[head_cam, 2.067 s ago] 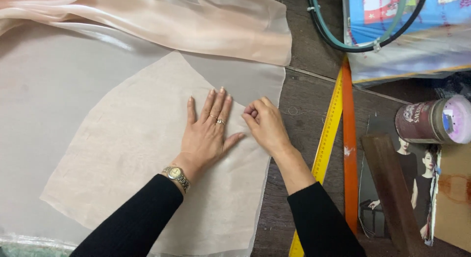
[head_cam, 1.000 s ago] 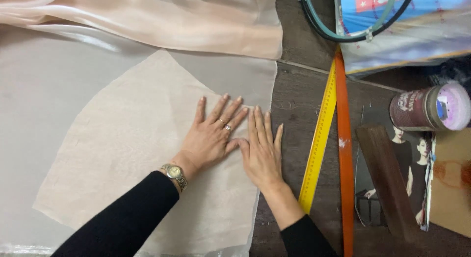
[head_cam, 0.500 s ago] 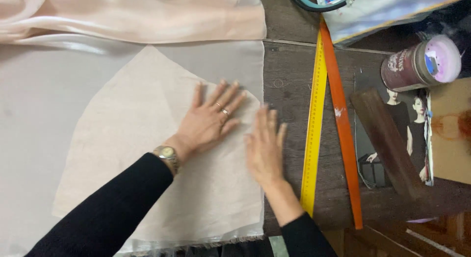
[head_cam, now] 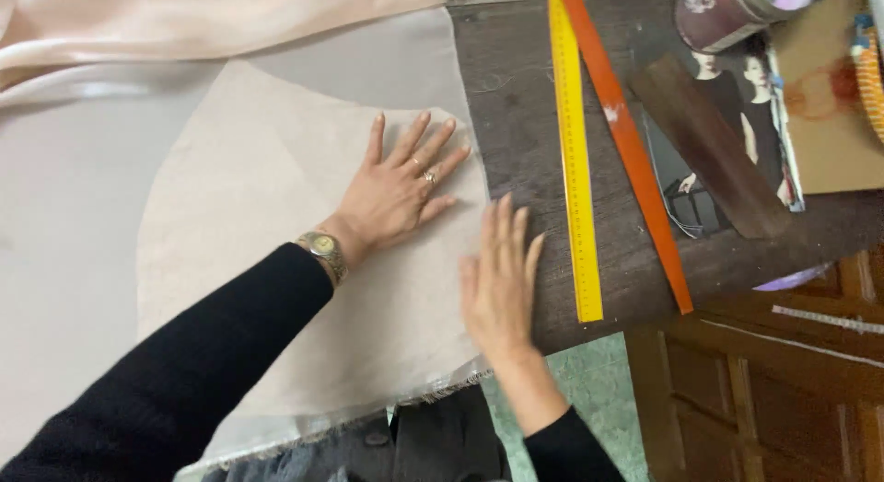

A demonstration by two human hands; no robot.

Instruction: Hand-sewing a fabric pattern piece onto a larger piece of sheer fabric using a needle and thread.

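A beige pattern piece [head_cam: 267, 224] lies flat on sheer pale fabric [head_cam: 64, 224] spread over a dark wooden table [head_cam: 516, 86]. My left hand [head_cam: 396, 189] presses palm down on the piece near its right edge, fingers spread, with a ring and a gold wristwatch. My right hand [head_cam: 502, 279] lies flat with fingers together on the fabric's right edge, just below and right of the left hand. Neither hand holds anything.
A yellow ruler [head_cam: 573, 150] and an orange ruler [head_cam: 626, 141] lie side by side right of the fabric. Further right are a dark wooden strip [head_cam: 709, 146], a magazine photo [head_cam: 737, 95] and a tin can [head_cam: 727, 12]. Peach satin fabric [head_cam: 184, 22] is bunched at the top.
My right hand went from pinching the fabric edge to lying flat, then slid down along the edge. The view shifted toward the table's front edge.
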